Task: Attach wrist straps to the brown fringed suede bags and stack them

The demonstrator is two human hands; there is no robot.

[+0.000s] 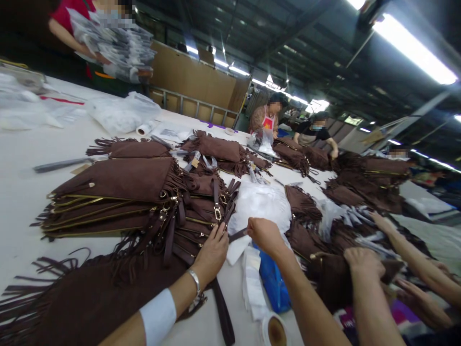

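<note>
My left hand (213,253), a silver bracelet on its wrist, lies on a pile of brown straps with its fingers closed on one end of a short dark brown strap (237,234). My right hand (265,235) pinches the strap's other end just to the right. The strap is held over a white plastic bag (259,204). A stack of brown fringed suede bags (118,192) with gold zips lies left of my hands. Another fringed bag (90,298) lies under my left forearm.
A co-worker's fist (363,262) and other hands (383,223) press on brown bags at the right. A blue packet (273,283), white labels and a tape roll (275,331) lie near the table's front. More bag stacks (223,151) and people stand across the white table (21,192).
</note>
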